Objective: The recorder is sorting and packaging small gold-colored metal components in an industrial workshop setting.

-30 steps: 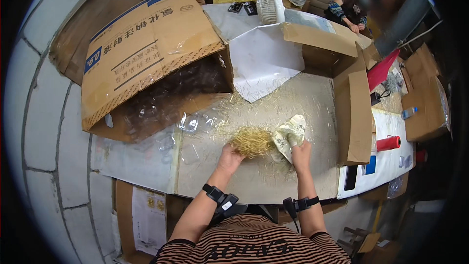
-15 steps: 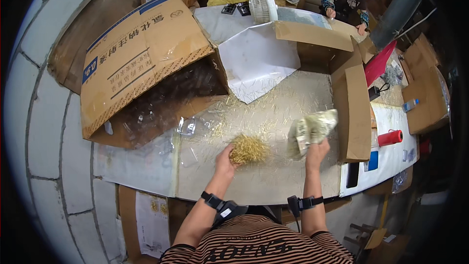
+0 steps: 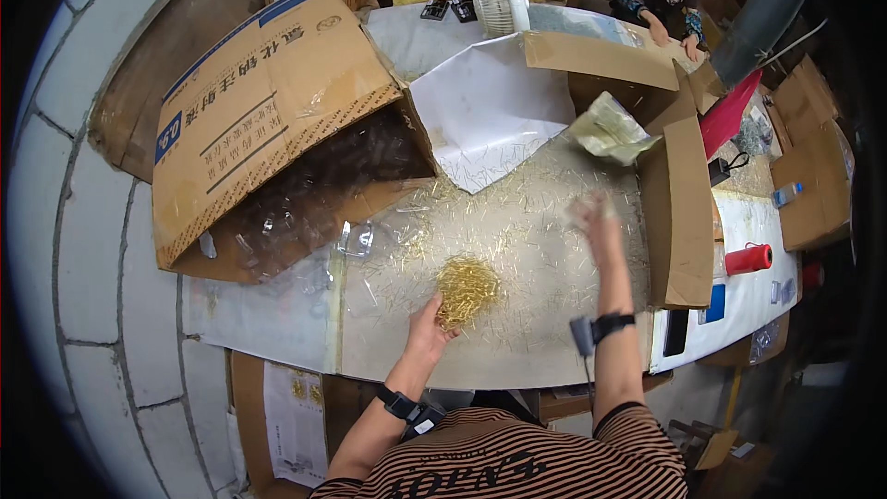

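A bristly clump of thin gold-coloured metal pins [image 3: 468,291] rests against my left hand [image 3: 427,328], whose fingers curl round its near left side. My right hand [image 3: 596,222], blurred by motion, is off to the right above the table with its fingers apart and nothing in them. Beyond it, apart from the fingers, is a crumpled pale green-and-white bag [image 3: 612,129], close to the right-hand cardboard wall. Many loose pins [image 3: 504,189] lie scattered over the grey tabletop [image 3: 397,351].
On the left, a big carton [image 3: 286,92] lies open toward me, full of clear plastic boxes [image 3: 305,194]. Cardboard walls [image 3: 684,212] edge the right side. White paper [image 3: 490,111], a fan [image 3: 502,5], a red flask [image 3: 748,260] and a phone [image 3: 675,333] lie around. Another person [image 3: 670,0] is at the far right.
My right hand has let go of the crumpled bag, which has moved away toward the far right cardboard. My left hand keeps the pin clump in about the same place.
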`<state>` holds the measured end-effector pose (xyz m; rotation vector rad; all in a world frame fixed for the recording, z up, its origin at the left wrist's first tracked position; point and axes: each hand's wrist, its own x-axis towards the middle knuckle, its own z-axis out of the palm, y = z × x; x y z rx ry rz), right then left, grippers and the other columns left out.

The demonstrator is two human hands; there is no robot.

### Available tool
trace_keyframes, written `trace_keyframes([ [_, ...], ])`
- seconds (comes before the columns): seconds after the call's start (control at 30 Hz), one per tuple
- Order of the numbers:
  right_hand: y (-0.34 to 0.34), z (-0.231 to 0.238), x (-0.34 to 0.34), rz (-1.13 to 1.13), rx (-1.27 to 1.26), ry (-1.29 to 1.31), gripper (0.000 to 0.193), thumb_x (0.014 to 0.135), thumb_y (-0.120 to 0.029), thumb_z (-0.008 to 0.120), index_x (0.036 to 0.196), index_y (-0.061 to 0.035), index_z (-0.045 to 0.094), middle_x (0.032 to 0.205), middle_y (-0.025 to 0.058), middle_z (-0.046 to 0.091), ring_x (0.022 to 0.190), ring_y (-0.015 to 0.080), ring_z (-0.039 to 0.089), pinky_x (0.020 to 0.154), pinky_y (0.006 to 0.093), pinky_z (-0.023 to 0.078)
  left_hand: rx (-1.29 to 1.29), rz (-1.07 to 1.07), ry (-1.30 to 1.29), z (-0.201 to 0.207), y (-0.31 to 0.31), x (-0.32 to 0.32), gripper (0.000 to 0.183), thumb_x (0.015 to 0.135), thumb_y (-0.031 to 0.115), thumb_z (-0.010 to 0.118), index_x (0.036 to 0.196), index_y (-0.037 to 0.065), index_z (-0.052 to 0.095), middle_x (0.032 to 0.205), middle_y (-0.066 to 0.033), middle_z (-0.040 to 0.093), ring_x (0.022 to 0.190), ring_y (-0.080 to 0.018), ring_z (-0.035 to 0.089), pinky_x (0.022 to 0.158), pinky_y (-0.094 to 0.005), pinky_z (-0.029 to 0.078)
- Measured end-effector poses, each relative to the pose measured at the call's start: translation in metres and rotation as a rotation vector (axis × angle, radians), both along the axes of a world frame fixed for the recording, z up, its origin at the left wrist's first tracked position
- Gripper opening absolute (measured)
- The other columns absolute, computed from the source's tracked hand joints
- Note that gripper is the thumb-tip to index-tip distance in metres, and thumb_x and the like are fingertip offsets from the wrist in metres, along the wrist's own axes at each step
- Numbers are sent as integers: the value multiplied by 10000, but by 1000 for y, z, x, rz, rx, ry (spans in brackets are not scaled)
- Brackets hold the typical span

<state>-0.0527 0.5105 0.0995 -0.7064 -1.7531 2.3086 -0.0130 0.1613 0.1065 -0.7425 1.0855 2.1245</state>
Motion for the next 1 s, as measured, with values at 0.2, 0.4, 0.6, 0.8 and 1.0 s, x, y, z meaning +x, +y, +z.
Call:
trace_keyframes([
  [0.2,-132,17,56,496,88,-9,691,826,-477,572,1315,-27,383,1244,173,500,1039,273,569,845,376,484,34,-220,66,22,-3,6,356,907,317,501,1148,55,499,1022,-72,577,850,-175,598,544,-279,511],
  [0.4,-130,-19,74,139,-386,-174,329,825,-239,599,1054,-4,571,1000,87,600,908,193,589,781,328,499,175,-250,299,72,-4,-3,406,907,280,489,1196,-2,445,1111,-120,543,916,-253,615,580,-300,553],
  [0.6,-116,-21,83,-132,-628,-37,306,850,-188,552,1070,25,547,1009,120,605,901,224,600,784,358,511,-609,-199,505,17,-66,-7,439,833,157,576,1221,6,434,1234,-197,472,1063,-316,547,703,-365,536],
  [0.8,-94,-23,81,-366,-603,-11,268,890,-120,478,1110,26,521,1039,149,592,929,242,593,760,386,518,-1707,-321,734,-18,-92,-6,568,758,149,637,1256,10,403,1354,-216,301,1277,-362,275,1014,-507,262],
  [1.0,-73,-22,76,-379,-202,-214,272,903,-106,432,1109,60,495,981,141,587,805,224,608,643,348,538,-1648,-422,759,-77,-122,-15,648,748,152,646,1302,9,341,1378,-220,269,1254,-400,297,1018,-435,299],
])
